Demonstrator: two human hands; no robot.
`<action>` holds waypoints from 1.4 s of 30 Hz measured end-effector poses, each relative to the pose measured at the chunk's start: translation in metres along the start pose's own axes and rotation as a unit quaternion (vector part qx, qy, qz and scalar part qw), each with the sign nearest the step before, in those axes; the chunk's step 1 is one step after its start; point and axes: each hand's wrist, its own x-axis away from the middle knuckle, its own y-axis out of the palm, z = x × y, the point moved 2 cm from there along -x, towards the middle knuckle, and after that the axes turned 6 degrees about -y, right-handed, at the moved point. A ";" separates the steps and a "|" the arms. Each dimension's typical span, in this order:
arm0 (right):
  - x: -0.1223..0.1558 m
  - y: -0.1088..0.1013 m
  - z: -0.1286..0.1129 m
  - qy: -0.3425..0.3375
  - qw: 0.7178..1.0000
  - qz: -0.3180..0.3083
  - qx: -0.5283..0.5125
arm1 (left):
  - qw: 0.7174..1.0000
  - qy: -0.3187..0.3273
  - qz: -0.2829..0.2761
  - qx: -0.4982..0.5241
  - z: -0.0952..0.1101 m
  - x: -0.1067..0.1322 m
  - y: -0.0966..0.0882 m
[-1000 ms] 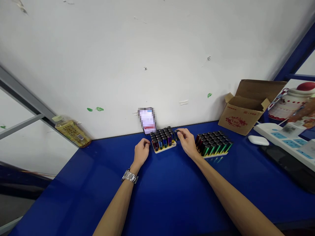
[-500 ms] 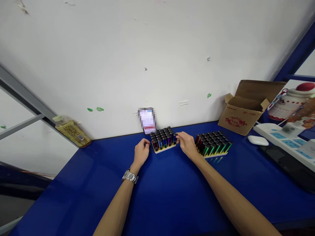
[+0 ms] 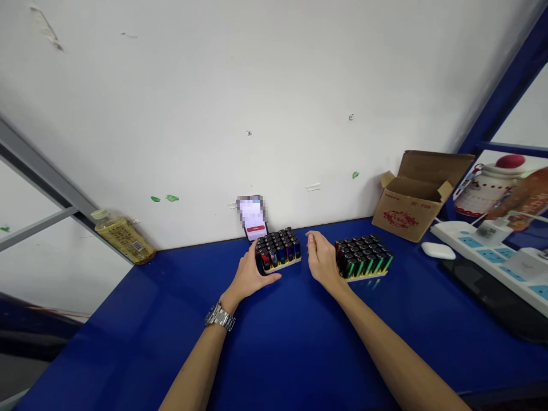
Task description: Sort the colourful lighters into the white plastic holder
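On the blue table stands a rack of batteries [image 3: 278,249], dark-topped cells upright in rows on a pale base. My left hand [image 3: 248,277] is at its left front corner, thumb stretched along the front and fingers at the left side, spread apart. Whether the fingers press on the rack I cannot tell. Just right of that rack, apart from it, my right hand [image 3: 320,257] has its fingers curled in, with nothing visible in them. A second rack of batteries [image 3: 363,257], green-sided along the front, stands beside the right hand, which partly hides its left end.
A phone [image 3: 253,220] leans on the wall behind the left rack. A drink bottle [image 3: 124,237] lies tilted at the left. To the right are an open cardboard box [image 3: 400,214], a white case [image 3: 438,250], a power strip [image 3: 483,245] and a black flat object [image 3: 492,302].
My left hand has opened and moved onto the rack's left front corner. My right hand has let go of a battery at the rack's right end and drawn away slightly. The view has shifted.
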 end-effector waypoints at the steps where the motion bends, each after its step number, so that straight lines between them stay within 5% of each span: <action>1: 0.000 -0.003 -0.008 -0.011 1.000 -0.003 -0.001 | 1.000 0.001 -0.007 -0.007 0.001 0.000 0.000; 7: 0.000 -0.060 -0.031 -0.127 0.988 -0.021 0.090 | 0.998 -0.053 -0.022 0.035 0.006 -0.002 -0.001; 10: -0.006 -0.105 0.002 -0.110 0.978 -0.042 0.170 | 0.998 -0.058 -0.026 0.029 0.013 -0.003 0.000; 14: -0.009 -0.138 0.055 -0.059 0.964 -0.209 0.153 | 0.997 -0.045 -0.043 0.044 0.021 -0.013 0.010; 18: -0.008 -0.140 0.070 -0.038 0.956 -0.270 0.107 | 0.995 -0.036 -0.068 0.069 0.026 -0.034 0.028; 25: -0.002 -0.124 0.055 -0.042 0.962 -0.234 0.131 | 0.991 0.007 -0.079 0.110 0.035 -0.067 0.057; 33: -0.003 -0.114 0.033 -0.039 0.964 -0.252 0.074 | 0.987 0.024 -0.117 0.104 0.046 -0.058 0.058; 35: -0.003 -0.119 0.039 -0.030 0.970 -0.238 0.047 | 0.993 0.011 -0.083 0.088 0.044 -0.049 0.055; 39: 0.006 -0.123 0.062 0.032 0.981 -0.187 -0.048 | 0.996 0.009 0.077 0.050 0.049 -0.026 0.052; 42: 0.015 -0.115 0.071 0.059 0.975 -0.176 -0.121 | 0.993 0.024 0.059 0.101 0.062 -0.008 0.061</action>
